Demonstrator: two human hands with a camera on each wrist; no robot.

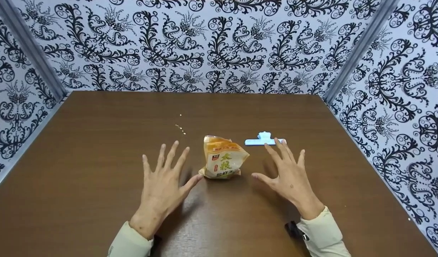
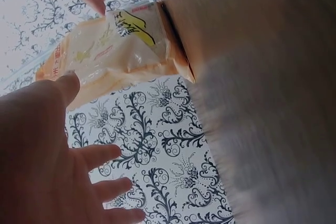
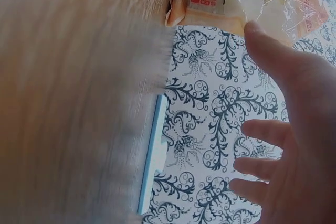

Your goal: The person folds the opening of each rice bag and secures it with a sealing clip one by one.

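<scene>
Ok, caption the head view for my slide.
Left hand and right hand spread, flanking a printed bag; blue clip beyond.

Bright, cool light fills the place, turning the wall [image 1: 219, 46] bluish white and leaving the clip [image 1: 263, 138] nearly washed out. A milky glare lies on the near part of the brown table [image 1: 97, 142], and soft shadows fall on it inward from the left hand [image 1: 164, 187] and the right hand [image 1: 292, 178]; I can't place the light's source. In both wrist views the table smears into blurry streaks, while the wall's pattern reads fairly clearly. Each hand looks dim and soft there, darker than the wall, and white glints shine off the bag [image 3: 257, 3].
</scene>
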